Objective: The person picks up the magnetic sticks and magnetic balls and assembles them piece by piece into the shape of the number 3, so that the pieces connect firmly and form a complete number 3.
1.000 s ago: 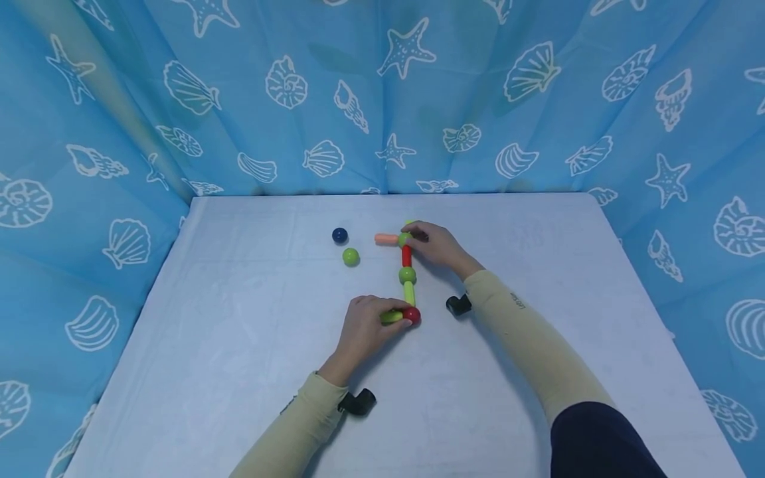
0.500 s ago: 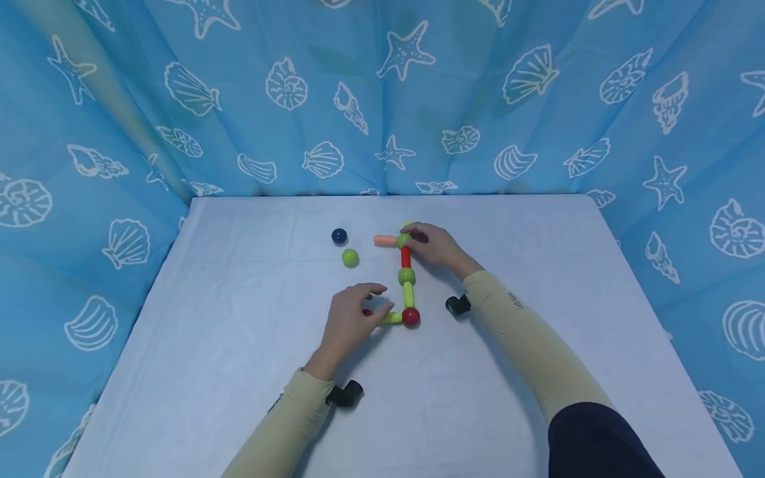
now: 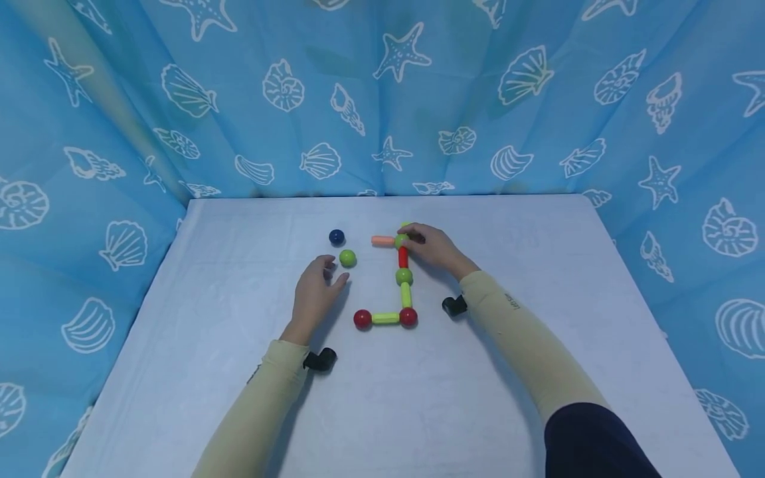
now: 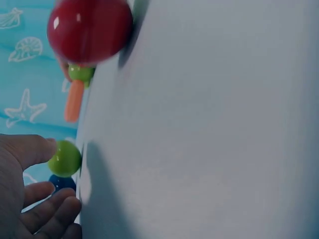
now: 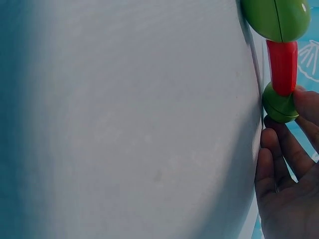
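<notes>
My right hand (image 3: 437, 251) pinches the far green ball (image 3: 401, 242) of a joined chain of balls and rods on the table. An orange rod (image 3: 382, 241) sticks out leftward from that ball. Towards me the chain runs through a red rod (image 3: 403, 257), a second green ball (image 3: 404, 276) and a yellow-green rod (image 3: 406, 295) to a red ball (image 3: 408, 317). From there another yellow-green rod (image 3: 385, 318) leads left to a second red ball (image 3: 362, 319). My left hand (image 3: 312, 295) holds nothing, its thumb and fingers spread just short of a loose green ball (image 3: 348, 259).
A dark blue ball (image 3: 337, 237) lies behind the loose green one. The white-covered table (image 3: 478, 398) meets a blue shell-print curtain (image 3: 382, 99) at the back and sides. Black wrist cameras (image 3: 321, 360) hang from both sleeves.
My left hand has let go of the chain's near end and moved left and away from me, towards the loose green ball. The right hand keeps its place on the far green ball.
</notes>
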The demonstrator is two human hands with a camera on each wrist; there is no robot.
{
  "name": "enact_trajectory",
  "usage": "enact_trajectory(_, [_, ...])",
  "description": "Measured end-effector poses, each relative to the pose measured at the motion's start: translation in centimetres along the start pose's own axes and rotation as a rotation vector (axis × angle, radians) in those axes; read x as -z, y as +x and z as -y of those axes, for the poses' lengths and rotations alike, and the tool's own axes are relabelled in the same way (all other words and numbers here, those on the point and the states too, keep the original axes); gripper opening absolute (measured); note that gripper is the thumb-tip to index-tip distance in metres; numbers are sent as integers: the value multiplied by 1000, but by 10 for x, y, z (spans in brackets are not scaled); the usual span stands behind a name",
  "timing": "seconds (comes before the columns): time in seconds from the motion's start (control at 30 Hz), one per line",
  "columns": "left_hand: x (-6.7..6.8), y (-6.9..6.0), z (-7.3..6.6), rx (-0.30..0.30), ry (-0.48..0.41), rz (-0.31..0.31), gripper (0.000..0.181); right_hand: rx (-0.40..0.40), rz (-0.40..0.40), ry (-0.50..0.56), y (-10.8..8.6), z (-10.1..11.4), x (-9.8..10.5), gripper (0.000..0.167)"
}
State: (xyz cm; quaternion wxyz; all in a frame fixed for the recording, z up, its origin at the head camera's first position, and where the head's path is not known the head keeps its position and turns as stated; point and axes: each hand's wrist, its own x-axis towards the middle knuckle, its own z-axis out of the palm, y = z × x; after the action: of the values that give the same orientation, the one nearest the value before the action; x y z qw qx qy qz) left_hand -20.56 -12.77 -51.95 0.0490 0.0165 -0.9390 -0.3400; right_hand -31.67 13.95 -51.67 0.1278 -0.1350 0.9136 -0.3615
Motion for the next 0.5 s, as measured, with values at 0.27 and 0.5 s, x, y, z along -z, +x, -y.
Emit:
enact_trajectory(0.27, [-4, 25, -4, 27, 56, -8, 53, -8, 3, 4, 1, -1, -1, 39])
enact_trajectory(0.5, [-7, 34, -9, 13, 54, -6, 41, -5, 12, 1, 0, -2, 2, 40])
